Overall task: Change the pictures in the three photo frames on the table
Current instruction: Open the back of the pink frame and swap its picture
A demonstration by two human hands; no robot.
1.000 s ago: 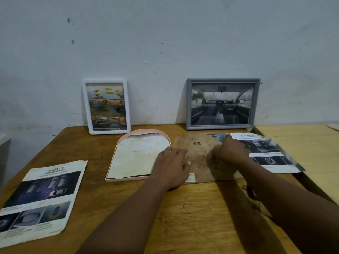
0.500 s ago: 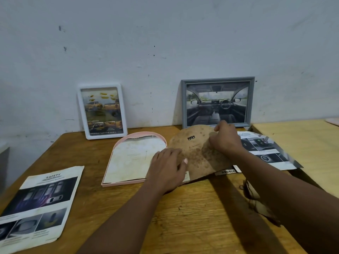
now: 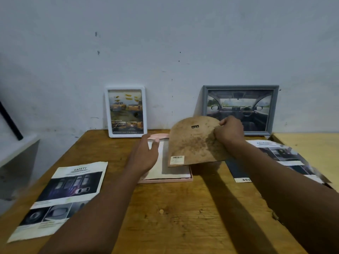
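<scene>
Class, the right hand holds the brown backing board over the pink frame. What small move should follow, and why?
Probably lower the backing board into the pink frame: the right hand grips it tilted above the frame, where a sheet already lies under the left hand.
</scene>
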